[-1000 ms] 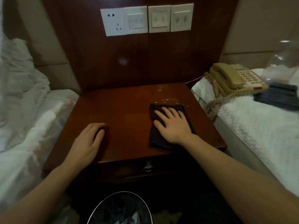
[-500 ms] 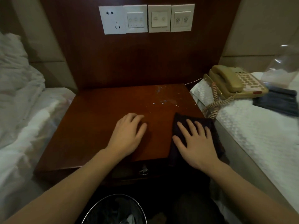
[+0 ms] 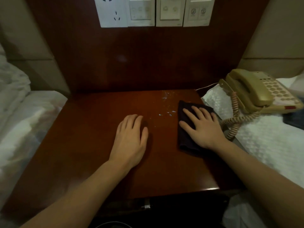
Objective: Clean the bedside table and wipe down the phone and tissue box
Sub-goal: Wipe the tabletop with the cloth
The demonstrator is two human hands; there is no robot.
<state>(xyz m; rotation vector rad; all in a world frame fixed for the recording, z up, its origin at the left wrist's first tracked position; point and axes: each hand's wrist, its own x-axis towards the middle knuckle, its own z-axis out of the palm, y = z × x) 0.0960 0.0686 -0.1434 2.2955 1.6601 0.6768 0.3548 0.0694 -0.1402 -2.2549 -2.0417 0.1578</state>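
Your one worktop (image 3: 92, 142) has been emptied so the cloth can run across it: the one phone (image 3: 251, 91) sits off on the bed (image 3: 271, 145) beside its right edge. No tissue box shows. One dark cloth (image 3: 186, 137) lies near the back right corner, pinned flat under your right hand (image 3: 204, 129), fingers spread wide, just beside the wet droplets (image 3: 166, 111). Your left hand (image 3: 130, 139) rests mid-worktop, fingers loosely bent and holding nothing, likely bracing you.
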